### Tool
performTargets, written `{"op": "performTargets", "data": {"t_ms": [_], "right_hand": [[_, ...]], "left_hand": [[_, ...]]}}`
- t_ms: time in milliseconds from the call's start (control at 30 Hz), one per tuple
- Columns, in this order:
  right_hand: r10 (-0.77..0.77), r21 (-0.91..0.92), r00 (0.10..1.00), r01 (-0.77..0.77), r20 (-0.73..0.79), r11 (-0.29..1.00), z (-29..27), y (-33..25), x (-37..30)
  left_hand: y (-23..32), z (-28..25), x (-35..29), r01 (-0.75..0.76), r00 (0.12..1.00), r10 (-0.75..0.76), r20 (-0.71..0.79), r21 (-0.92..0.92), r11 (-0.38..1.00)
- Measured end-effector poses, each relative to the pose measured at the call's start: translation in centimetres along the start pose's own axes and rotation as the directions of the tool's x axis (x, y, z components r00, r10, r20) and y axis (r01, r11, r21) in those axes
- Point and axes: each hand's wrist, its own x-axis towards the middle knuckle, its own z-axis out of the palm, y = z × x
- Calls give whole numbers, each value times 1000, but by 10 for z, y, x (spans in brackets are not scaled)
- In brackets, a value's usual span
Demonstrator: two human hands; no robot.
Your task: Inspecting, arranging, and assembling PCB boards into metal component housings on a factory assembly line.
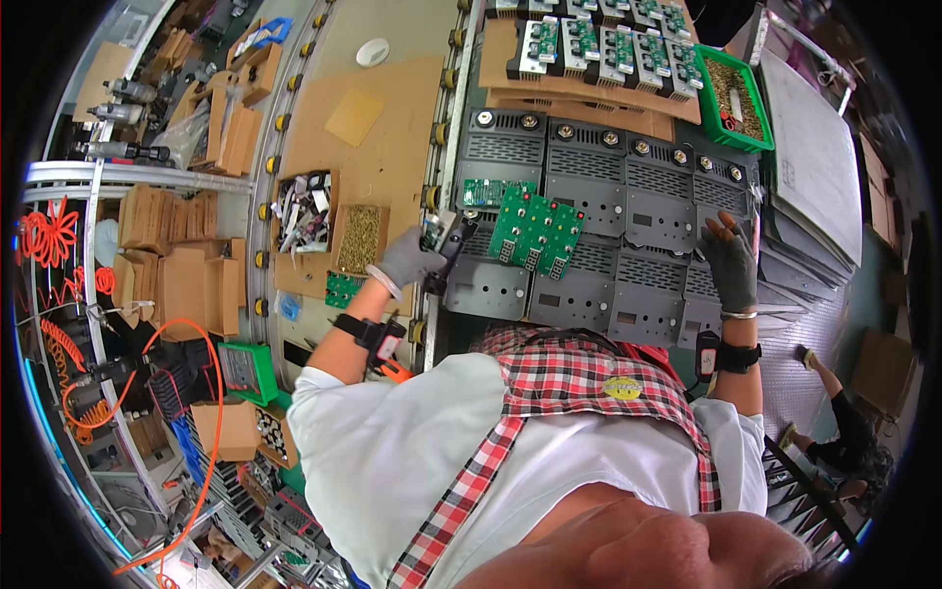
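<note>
Left hand (pixel 407 263) gripping one small part (pixel 441 231); right hand (pixel 731 267) (grip: can't tell) sitting by four top-row grey panels (pixel 586 179).

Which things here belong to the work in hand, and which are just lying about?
Apparently in use:
grey perforated panels
green circuit boards
dark item in the left hand

Apparently just lying about:
white round dish
orange hose
left-side cardboard boxes

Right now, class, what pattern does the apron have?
Red, black and white checks cover the apron, best seen in the head view.
</note>
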Motion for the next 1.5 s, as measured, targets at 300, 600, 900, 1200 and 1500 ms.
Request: {"op": "performTargets", "data": {"t_ms": [300, 600, 900, 1200, 1500], "right_hand": [[-67, -40, 992, 62, -110, 997, -24, 24, -54], [8, 125, 928, 41, -372, 991, -49, 39, -109], [37, 128, 901, 21, -433, 992, -30, 46, -104], [180, -30, 942, -196, -282, 980, 42, 45, -57], [417, -573, 904, -394, -98, 719, 104, 84, -15]], "left_hand": [[131, -157, 118, -39, 734, 680, -1, 998, 43], [194, -192, 239, -213, 496, 715, 492, 868, -449], [197, -172, 273, -479, 505, 733, 456, 854, -202], [149, -132, 269, -215, 791, 346, -504, 301, 929], [71, -65, 161, -440, 853, 360, -378, -148, 886]]}}
